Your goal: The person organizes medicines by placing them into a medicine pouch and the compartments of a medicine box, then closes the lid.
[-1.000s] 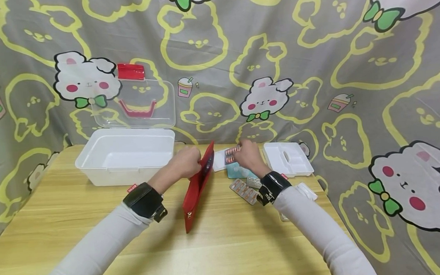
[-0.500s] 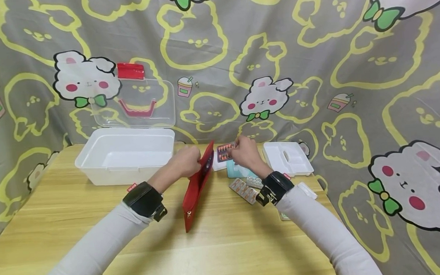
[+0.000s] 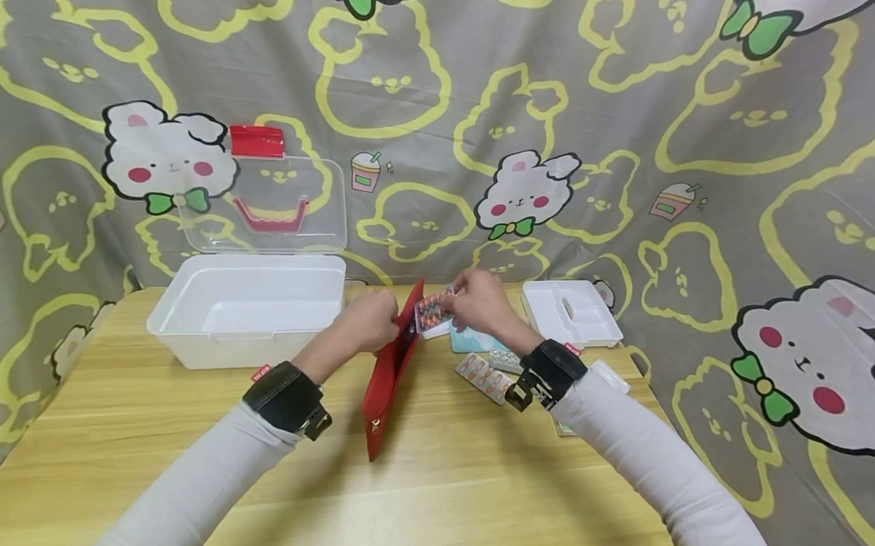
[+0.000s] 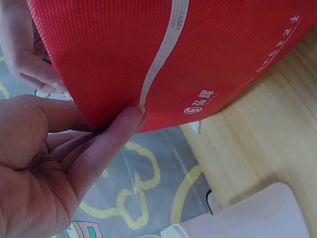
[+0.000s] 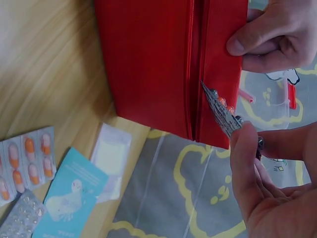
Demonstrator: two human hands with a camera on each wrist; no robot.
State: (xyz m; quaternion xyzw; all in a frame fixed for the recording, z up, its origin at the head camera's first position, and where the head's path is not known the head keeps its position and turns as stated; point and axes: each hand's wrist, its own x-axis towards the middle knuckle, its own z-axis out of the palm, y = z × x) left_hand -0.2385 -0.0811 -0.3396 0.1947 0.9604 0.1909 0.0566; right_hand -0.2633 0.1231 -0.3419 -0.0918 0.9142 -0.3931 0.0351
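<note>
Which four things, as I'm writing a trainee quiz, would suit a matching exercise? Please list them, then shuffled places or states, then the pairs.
1. Red pouch
2. White box
3. Teal packet
4. Dark-and-orange blister pack

A. Lying on the table
B. Pinched by the right hand
C. Clear lid raised
D. Gripped at its edge by the left hand

Pairs: 1-D; 2-C; 3-A; 4-B

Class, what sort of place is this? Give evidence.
Probably an indoor recording set-up: a pale wood-grain table, a grey cartoon-print fabric curtain behind it, and black wrist-worn devices.
</note>
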